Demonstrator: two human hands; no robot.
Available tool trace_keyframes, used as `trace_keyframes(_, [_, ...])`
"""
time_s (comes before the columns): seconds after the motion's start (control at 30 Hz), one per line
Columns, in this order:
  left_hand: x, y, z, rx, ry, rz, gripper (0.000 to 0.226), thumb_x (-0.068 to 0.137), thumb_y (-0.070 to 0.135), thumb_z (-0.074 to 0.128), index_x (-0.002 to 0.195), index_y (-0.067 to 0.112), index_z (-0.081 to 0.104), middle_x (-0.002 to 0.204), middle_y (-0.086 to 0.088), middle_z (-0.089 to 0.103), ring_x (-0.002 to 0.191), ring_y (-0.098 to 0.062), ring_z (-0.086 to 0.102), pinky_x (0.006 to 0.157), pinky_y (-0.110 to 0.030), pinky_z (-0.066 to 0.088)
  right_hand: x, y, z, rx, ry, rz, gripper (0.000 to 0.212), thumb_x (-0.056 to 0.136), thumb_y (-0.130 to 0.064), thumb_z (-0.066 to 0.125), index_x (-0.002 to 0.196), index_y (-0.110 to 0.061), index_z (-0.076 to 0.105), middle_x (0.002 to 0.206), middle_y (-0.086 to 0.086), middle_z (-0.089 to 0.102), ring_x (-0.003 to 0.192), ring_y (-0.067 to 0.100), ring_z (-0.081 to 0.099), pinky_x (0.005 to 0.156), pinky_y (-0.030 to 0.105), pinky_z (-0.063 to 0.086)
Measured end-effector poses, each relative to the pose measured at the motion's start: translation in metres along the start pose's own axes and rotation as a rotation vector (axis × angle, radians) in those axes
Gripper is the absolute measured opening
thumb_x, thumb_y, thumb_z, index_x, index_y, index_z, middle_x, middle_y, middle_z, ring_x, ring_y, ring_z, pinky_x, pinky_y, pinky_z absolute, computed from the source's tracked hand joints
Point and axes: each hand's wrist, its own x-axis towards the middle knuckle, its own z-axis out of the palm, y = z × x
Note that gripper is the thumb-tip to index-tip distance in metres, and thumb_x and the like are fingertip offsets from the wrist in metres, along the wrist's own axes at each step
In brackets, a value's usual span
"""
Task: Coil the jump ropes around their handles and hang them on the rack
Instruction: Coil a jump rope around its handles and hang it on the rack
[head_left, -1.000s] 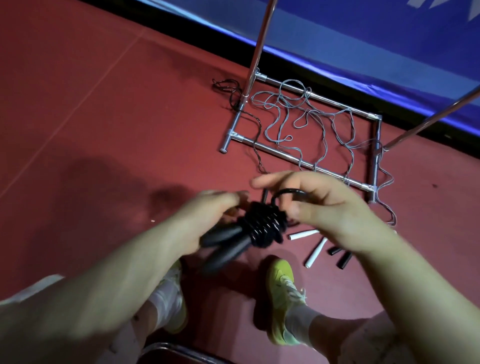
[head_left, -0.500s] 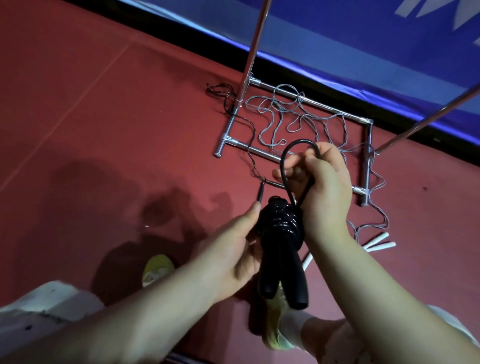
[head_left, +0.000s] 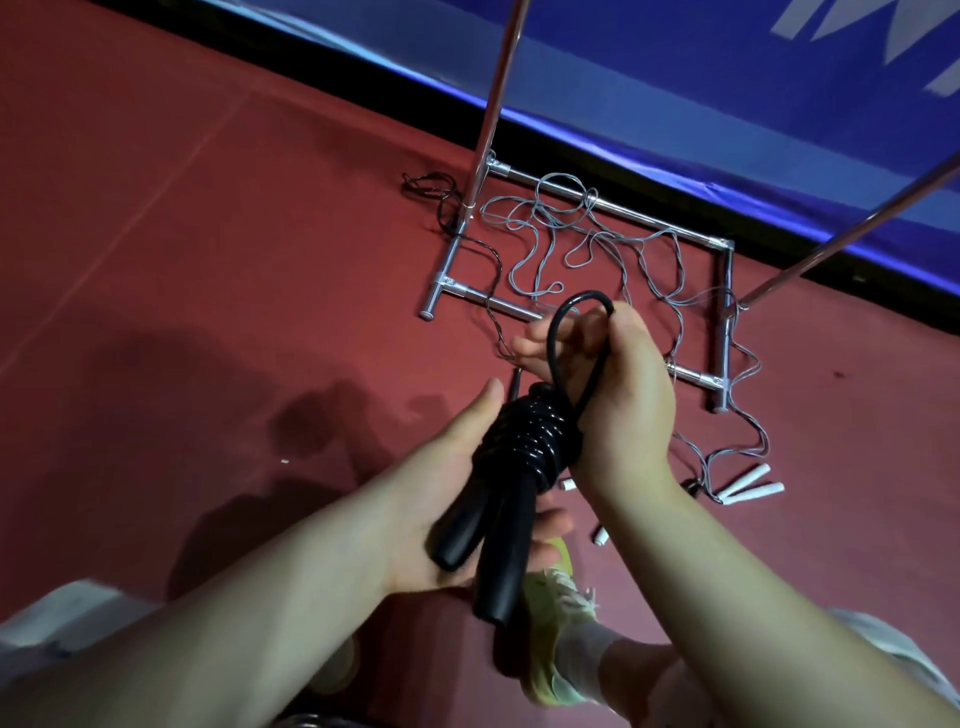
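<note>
Red court flooring (head_left: 156, 260) runs under everything, up to a blue banner behind. Close together above it, the right hand (head_left: 618, 395) pinches the last loop of the black jump rope (head_left: 524, 452), fingers curled round the cord, while the left hand (head_left: 452, 499) cradles its two handles from below, fingers fairly straight. To finish well, I'd keep that loop taut so the coil stays snug, then lift it to the rack (head_left: 519, 306). Beyond, a grey rope (head_left: 587, 244) sprawls across the rack's base, its white handles (head_left: 748, 486) lying nearby.

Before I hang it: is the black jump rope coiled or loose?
Coiled: the black jump rope wraps its two handles tightly, leaving one loop pinched by the right hand.
</note>
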Motion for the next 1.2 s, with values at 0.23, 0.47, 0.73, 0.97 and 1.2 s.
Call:
trace_keyframes(0.23, [-0.012,0.001,-0.017,0.092,-0.045,0.055,0.054,0.079,0.054,0.049,0.069,0.003,0.061,0.047,-0.012,0.057,0.035,-0.019,0.053,0.039,-0.02,0.046,-0.001,-0.018,-0.009,0.092,-0.418,0.029,0.018,0.075,-0.022,0.056,0.059,-0.02,0.047,0.095,0.016,0.072,0.095,0.03,0.058,0.084,0.031,0.043])
trace_keyframes(0.47, [-0.018,0.004,-0.023,0.195,-0.145,0.191,0.049,0.069,0.05,0.059,0.098,0.012,0.056,0.062,-0.004,0.062,0.052,-0.016,0.06,0.05,-0.025,0.052,0.0,-0.034,-0.016,0.27,-0.64,0.153,0.016,0.081,-0.024,0.057,0.07,-0.013,0.053,0.107,0.02,0.068,0.101,0.033,0.062,0.096,0.039,0.042])
trace_keyframes(0.73, [-0.021,0.015,-0.031,0.143,-0.203,0.186,0.052,0.056,0.055,0.073,0.079,0.009,0.071,0.065,-0.009,0.064,0.054,-0.019,0.063,0.052,-0.028,0.054,0.011,-0.043,-0.028,0.629,-0.43,0.29,0.014,0.085,-0.017,0.048,0.074,-0.013,0.054,0.079,0.003,0.056,0.068,0.019,0.05,0.084,0.036,0.043])
trace_keyframes(0.97, [-0.021,0.004,-0.04,0.149,-0.311,-0.084,0.071,0.053,0.063,0.072,0.096,0.007,0.073,0.093,-0.014,0.07,0.066,-0.026,0.07,0.057,-0.037,0.058,-0.015,-0.025,-0.012,0.083,-0.435,0.174,0.011,0.08,-0.023,0.059,0.083,-0.013,0.055,0.08,0.001,0.059,0.063,0.014,0.05,0.062,0.025,0.04])
trace_keyframes(1.2, [-0.014,0.004,-0.022,0.316,-0.036,0.394,0.047,0.071,0.025,0.065,0.113,0.015,0.047,0.084,-0.01,0.065,0.057,-0.021,0.062,0.053,-0.029,0.055,-0.025,-0.016,-0.013,-0.026,-0.195,0.001,0.006,0.082,-0.009,0.062,0.078,-0.011,0.058,0.074,0.0,0.066,0.06,0.01,0.057,0.061,0.021,0.047])
